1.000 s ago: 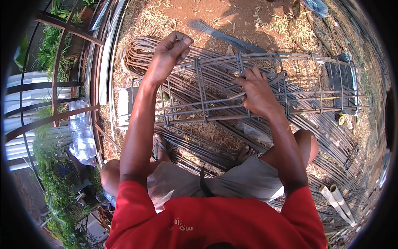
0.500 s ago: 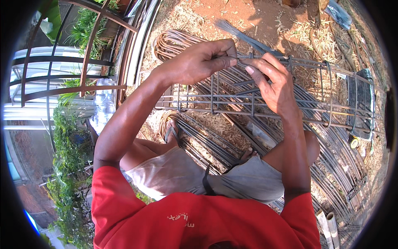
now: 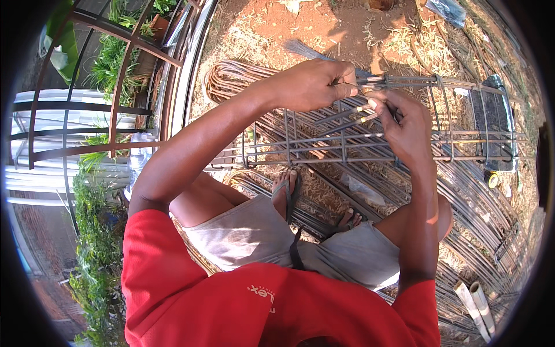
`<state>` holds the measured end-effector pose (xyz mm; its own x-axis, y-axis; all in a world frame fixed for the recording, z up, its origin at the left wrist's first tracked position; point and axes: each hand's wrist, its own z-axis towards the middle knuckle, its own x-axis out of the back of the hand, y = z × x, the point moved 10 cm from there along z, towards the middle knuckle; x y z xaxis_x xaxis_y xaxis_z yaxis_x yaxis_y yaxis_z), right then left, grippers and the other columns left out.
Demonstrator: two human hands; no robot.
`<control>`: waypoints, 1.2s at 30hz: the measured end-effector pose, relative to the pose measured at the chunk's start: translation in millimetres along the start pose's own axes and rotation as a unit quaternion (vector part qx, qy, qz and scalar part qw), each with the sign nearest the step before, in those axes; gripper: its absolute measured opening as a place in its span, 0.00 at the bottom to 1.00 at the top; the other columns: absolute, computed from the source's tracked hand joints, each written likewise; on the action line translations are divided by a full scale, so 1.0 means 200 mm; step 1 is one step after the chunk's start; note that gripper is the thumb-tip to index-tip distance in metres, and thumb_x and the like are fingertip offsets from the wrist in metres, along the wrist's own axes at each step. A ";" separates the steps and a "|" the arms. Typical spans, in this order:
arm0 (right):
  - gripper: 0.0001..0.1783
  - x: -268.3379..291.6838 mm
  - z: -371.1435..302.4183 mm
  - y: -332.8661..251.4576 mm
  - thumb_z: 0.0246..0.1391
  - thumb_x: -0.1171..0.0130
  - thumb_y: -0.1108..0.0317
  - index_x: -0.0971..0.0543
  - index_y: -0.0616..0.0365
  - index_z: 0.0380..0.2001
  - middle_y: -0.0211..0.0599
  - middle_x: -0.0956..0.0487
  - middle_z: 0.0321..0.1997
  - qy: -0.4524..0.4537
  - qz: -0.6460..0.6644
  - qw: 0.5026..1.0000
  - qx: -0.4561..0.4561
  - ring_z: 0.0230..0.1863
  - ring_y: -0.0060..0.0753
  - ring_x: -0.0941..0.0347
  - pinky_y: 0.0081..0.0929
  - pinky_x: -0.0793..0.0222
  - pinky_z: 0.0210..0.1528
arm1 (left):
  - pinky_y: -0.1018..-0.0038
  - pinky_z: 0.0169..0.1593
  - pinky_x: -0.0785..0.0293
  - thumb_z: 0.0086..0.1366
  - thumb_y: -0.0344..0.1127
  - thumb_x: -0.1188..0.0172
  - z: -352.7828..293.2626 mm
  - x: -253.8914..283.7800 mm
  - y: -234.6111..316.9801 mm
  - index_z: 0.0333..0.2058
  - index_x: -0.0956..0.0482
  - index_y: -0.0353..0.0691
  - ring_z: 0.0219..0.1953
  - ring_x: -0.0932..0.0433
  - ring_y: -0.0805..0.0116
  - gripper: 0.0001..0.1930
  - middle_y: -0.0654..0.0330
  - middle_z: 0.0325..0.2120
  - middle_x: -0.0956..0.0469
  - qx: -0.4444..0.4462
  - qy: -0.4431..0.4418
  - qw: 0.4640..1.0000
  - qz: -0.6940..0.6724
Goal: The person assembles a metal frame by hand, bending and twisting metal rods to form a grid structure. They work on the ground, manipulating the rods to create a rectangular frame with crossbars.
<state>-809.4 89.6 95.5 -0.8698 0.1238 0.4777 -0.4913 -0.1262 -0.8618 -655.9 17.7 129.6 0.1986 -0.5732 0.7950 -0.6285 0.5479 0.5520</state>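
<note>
In front of me lies a long rebar cage (image 3: 315, 157) with square stirrups. At its far top bars my left hand (image 3: 324, 84) is closed, thumb and forefinger pinching a thin tie wire (image 3: 361, 92). My right hand (image 3: 406, 124) is just to the right, fingers curled and thumb against forefinger at the same wire. Two dark handles of a pincer-like tool (image 3: 346, 122) point left from below my right thumb. Its head is hidden, and whether the right palm bears it I cannot tell. Beyond the left hand lies a bundle of grey tie wires (image 3: 303, 49).
Bent rebar rods (image 3: 231, 84) lie in bundles under and beyond the cage. My sandalled foot (image 3: 285, 191) is close to its near side. A curved metal grille (image 3: 115, 69) stands at left by plants. Two pale tubes (image 3: 477, 306) lie at lower right.
Both hands have moved right and slightly nearer, with the right hand drawing a little away from the left. More of the tool's handles shows. One foot has shifted right toward the cage.
</note>
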 end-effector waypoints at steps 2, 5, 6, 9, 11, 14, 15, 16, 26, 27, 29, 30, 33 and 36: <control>0.10 0.03 -0.04 0.04 0.67 0.32 0.65 0.09 0.52 0.48 0.42 0.12 0.35 0.005 -0.046 0.998 -0.048 0.30 0.41 0.18 0.39 0.27 0.36 | 0.50 0.43 0.27 0.81 0.47 0.41 0.04 -0.01 0.06 0.45 0.23 0.40 0.37 0.18 0.48 0.15 0.49 0.32 0.18 -0.064 0.030 0.996 0.055; 0.11 0.09 -0.06 0.00 0.68 0.33 0.64 0.10 0.54 0.48 0.43 0.13 0.34 0.050 -0.059 0.997 -0.026 0.30 0.46 0.19 0.41 0.27 0.37 | 0.49 0.43 0.26 0.80 0.47 0.40 0.10 0.00 0.06 0.45 0.23 0.41 0.38 0.16 0.46 0.14 0.48 0.32 0.17 -0.073 0.053 0.994 0.066; 0.11 0.11 -0.07 -0.02 0.68 0.33 0.64 0.11 0.54 0.48 0.44 0.13 0.33 0.064 -0.056 0.996 -0.016 0.30 0.47 0.19 0.41 0.27 0.37 | 0.53 0.41 0.26 0.80 0.48 0.39 0.12 0.02 0.04 0.44 0.22 0.41 0.34 0.18 0.53 0.15 0.51 0.30 0.19 -0.065 0.065 0.994 0.062; 0.12 0.11 -0.10 -0.06 0.69 0.34 0.65 0.11 0.57 0.50 0.45 0.13 0.33 0.057 -0.074 0.995 -0.029 0.31 0.44 0.20 0.40 0.26 0.38 | 0.59 0.39 0.29 0.80 0.49 0.38 0.11 0.00 -0.03 0.43 0.21 0.42 0.30 0.25 0.63 0.15 0.58 0.26 0.24 -0.080 0.047 0.995 -0.020; 0.13 0.02 -0.13 -0.05 0.71 0.34 0.67 0.12 0.59 0.53 0.43 0.14 0.33 -0.003 -0.068 0.994 -0.084 0.30 0.32 0.23 0.33 0.27 0.39 | 0.68 0.36 0.34 0.82 0.50 0.38 0.09 -0.05 -0.15 0.43 0.20 0.42 0.29 0.33 0.74 0.16 0.67 0.24 0.30 -0.057 -0.016 0.996 -0.064; 0.12 -0.09 -0.15 -0.17 0.71 0.34 0.68 0.13 0.62 0.52 0.42 0.13 0.34 -0.003 -0.122 0.989 -0.083 0.31 0.27 0.24 0.31 0.27 0.39 | 0.74 0.34 0.36 0.82 0.47 0.38 0.02 -0.04 -0.33 0.43 0.17 0.39 0.28 0.34 0.80 0.15 0.72 0.24 0.31 -0.075 -0.041 0.981 -0.173; 0.12 -0.14 -0.15 -0.22 0.71 0.34 0.69 0.13 0.63 0.52 0.41 0.14 0.33 0.003 -0.132 0.988 -0.081 0.31 0.26 0.24 0.31 0.27 0.39 | 0.74 0.34 0.35 0.82 0.46 0.37 -0.03 -0.03 -0.38 0.43 0.17 0.39 0.28 0.34 0.80 0.15 0.72 0.24 0.30 -0.096 -0.049 0.970 -0.218; 0.12 -0.20 -0.15 -0.24 0.71 0.34 0.69 0.12 0.63 0.51 0.39 0.14 0.33 -0.012 -0.135 0.986 -0.101 0.32 0.26 0.24 0.31 0.26 0.40 | 0.74 0.35 0.35 0.82 0.45 0.37 -0.08 -0.02 -0.45 0.43 0.16 0.39 0.28 0.33 0.80 0.14 0.72 0.24 0.30 -0.099 -0.058 0.962 -0.246; 0.14 -0.95 -0.14 -0.29 0.71 0.41 0.72 0.13 0.64 0.53 0.37 0.18 0.30 -0.064 -0.027 0.982 -0.174 0.33 0.22 0.27 0.28 0.29 0.38 | 0.72 0.50 0.21 0.81 0.46 0.37 -0.33 -0.01 -1.20 0.51 0.12 0.37 0.40 0.19 0.75 0.17 0.62 0.36 0.13 -0.061 -0.021 0.960 -0.271; 0.14 -0.98 -0.17 -0.25 0.71 0.40 0.71 0.13 0.64 0.53 0.37 0.18 0.30 -0.058 -0.044 0.978 -0.197 0.33 0.22 0.28 0.28 0.29 0.38 | 0.71 0.50 0.20 0.82 0.47 0.38 -0.31 -0.01 -1.32 0.51 0.12 0.37 0.41 0.18 0.74 0.18 0.61 0.37 0.13 -0.005 0.021 0.961 -0.276; 0.14 -1.03 -0.25 -0.20 0.70 0.40 0.70 0.12 0.64 0.52 0.37 0.19 0.29 -0.042 -0.072 0.970 -0.228 0.32 0.22 0.29 0.28 0.30 0.38 | 0.69 0.51 0.20 0.83 0.50 0.40 -0.30 -0.03 -1.54 0.52 0.12 0.36 0.42 0.18 0.72 0.21 0.60 0.39 0.12 0.074 0.106 0.951 -0.283; 0.15 -1.06 -0.28 -0.17 0.66 0.42 0.70 0.12 0.62 0.50 0.61 0.13 0.40 -0.051 -0.110 0.961 -0.247 0.45 0.63 0.13 0.49 0.21 0.50 | 0.67 0.55 0.20 0.82 0.57 0.40 -0.32 -0.07 -1.62 0.54 0.12 0.37 0.47 0.16 0.68 0.26 0.56 0.43 0.12 0.097 0.117 0.955 -0.255; 0.15 -1.18 -0.32 -0.11 0.66 0.42 0.70 0.12 0.62 0.48 0.62 0.13 0.41 -0.038 -0.106 0.960 -0.255 0.46 0.65 0.14 0.50 0.21 0.51 | 0.58 0.65 0.21 0.75 0.66 0.36 -0.30 -0.27 -1.72 0.64 0.17 0.36 0.59 0.14 0.49 0.37 0.41 0.54 0.13 0.111 0.063 0.958 -0.258; 0.14 -1.28 -0.24 0.00 0.66 0.42 0.69 0.12 0.61 0.47 0.63 0.13 0.41 -0.032 -0.125 0.959 -0.253 0.45 0.66 0.14 0.55 0.22 0.51 | 0.54 0.71 0.25 0.70 0.65 0.31 -0.29 -0.37 -1.73 0.60 0.13 0.37 0.65 0.19 0.44 0.36 0.40 0.60 0.16 0.066 0.037 0.957 -0.279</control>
<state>-584.9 106.1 -35.5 -0.7375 0.0246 0.6749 -0.6133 0.3941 -0.6845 -408.9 -94.5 -106.4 0.5798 -0.7072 0.4045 -0.4979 0.0853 0.8630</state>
